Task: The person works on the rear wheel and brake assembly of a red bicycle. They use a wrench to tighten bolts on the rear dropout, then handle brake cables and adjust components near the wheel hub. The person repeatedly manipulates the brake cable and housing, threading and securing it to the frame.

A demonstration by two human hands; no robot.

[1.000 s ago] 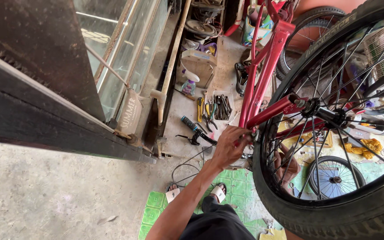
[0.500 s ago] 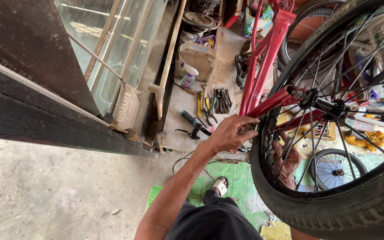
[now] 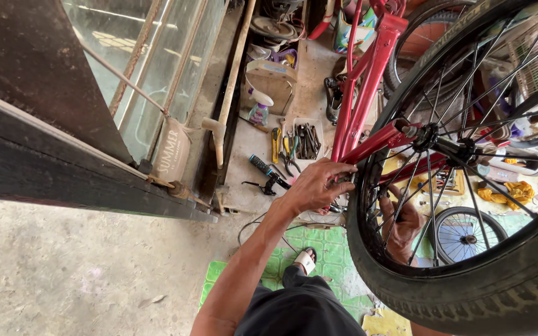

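Two hands at work on an upturned red bike frame (image 3: pixel 368 81). Left hand (image 3: pixel 314 186) is curled round the lower end of the frame's red stay, fingers clamped on it just beside the tyre (image 3: pixel 468 280), near the rim. Right hand (image 3: pixel 401 225) sits behind the spokes (image 3: pixel 431 180), inside the wheel; looks partly curled on sth near the rim, but spokes hide the grip, so can't tell what, if anything, it holds.

To do this well, imo: keep left hand firm on the stay so frame doesn't swing, keep fingers clear of spokes in case the wheel turns, and work w/ right hand in small moves btwn spokes.

Frame's long axis runs from the left hand up and away to top of view, slightly tilted right; stay ends point at the hub (image 3: pixel 428 134). Wheel stands on edge, close to the camera, axle roughly across the view.

Beyond: pliers and tools (image 3: pixel 294 140) on the concrete floor, spray bottle (image 3: pixel 259 109), small spare wheel (image 3: pixel 465 233), green mat (image 3: pixel 319 249) underfoot.
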